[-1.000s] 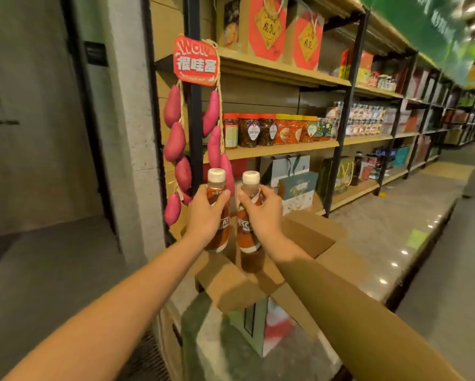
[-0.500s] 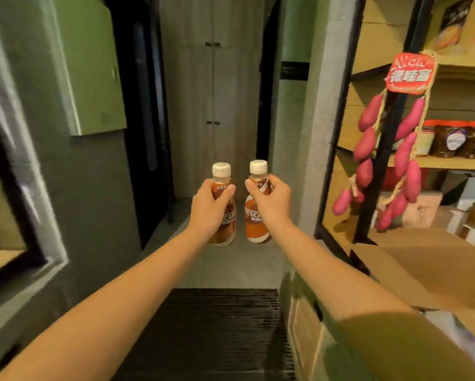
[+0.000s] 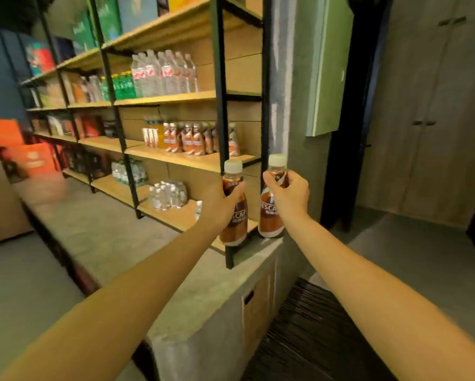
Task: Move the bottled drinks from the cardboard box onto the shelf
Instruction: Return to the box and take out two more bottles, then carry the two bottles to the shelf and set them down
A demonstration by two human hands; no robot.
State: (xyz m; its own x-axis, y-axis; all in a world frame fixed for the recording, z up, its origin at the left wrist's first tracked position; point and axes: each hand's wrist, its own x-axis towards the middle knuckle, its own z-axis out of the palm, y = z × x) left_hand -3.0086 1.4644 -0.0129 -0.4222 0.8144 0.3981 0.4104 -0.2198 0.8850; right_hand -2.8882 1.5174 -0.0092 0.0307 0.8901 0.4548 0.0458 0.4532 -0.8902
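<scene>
My left hand (image 3: 223, 204) grips a brown coffee bottle (image 3: 235, 218) with a cream cap, held upright. My right hand (image 3: 288, 198) grips a second, matching coffee bottle (image 3: 270, 215) by its neck, just to the right of the first. Both bottles hang in the air in front of the right end of a wooden shelf unit with black metal posts (image 3: 222, 78). On the middle shelf (image 3: 186, 158), up and left of my hands, stands a row of the same coffee bottles (image 3: 192, 138). The cardboard box is out of view.
Water bottles (image 3: 165, 72) fill the shelf above, and more water packs (image 3: 167, 193) sit on the lowest shelf. A grey concrete ledge (image 3: 208, 292) runs under the shelves. A pillar (image 3: 288, 86) and a dark doorway (image 3: 349, 133) are to the right; orange boxes (image 3: 24, 152) far left.
The view has swung left, from the shelves with jars and the cardboard box, past the doorway, to this drinks shelf. Both hands have kept hold of their bottles throughout.
</scene>
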